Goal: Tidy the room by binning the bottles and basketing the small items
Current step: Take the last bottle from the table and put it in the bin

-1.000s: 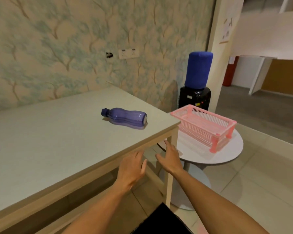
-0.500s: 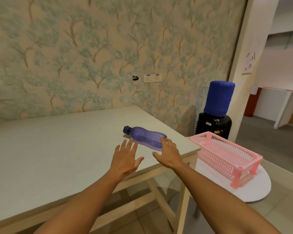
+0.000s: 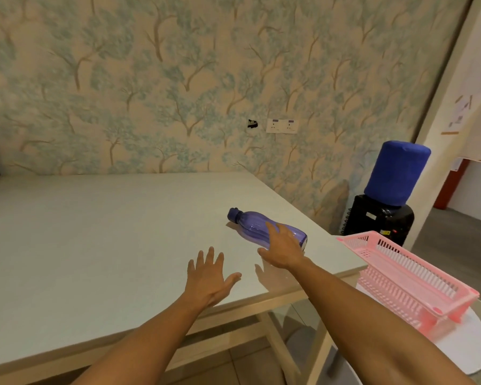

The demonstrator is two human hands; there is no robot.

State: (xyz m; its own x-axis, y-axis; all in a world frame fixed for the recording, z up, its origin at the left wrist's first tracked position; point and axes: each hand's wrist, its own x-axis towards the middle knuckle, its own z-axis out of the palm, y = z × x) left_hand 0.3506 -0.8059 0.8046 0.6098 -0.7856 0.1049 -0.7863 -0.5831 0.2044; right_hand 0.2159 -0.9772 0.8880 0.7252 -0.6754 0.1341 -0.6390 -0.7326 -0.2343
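Bottle (image 3: 254, 226) on its side near the tabletop's (image 3: 95, 232) right front corner, right hand on it.

Nearest, left hand (image 3: 208, 276) hovered flat above the tabletop, fingers spread, grasping nothing. Just beyond, right hand (image 3: 282, 247) lay over the bottle's base end, fingers extended across it, not visibly closed. Purple bottle's cap pointed left and away. Right of the tabletop, a pink basket (image 3: 408, 276) sat on a round white side table (image 3: 467, 348). Farther back stood a water dispenser (image 3: 383, 201) by the wallpapered wall.

Purple bottle (image 3: 257, 228) on its side, table (image 3: 95, 232) near R edge, cap toward 10 o'clock. R hand (image 3: 282, 247) spread over base end. L hand (image 3: 208, 276) flat, fingers straight, at 7 o'clock. Pink basket (image 3: 408, 276) at 3 o'clock, on round side table (image 3: 467, 345).
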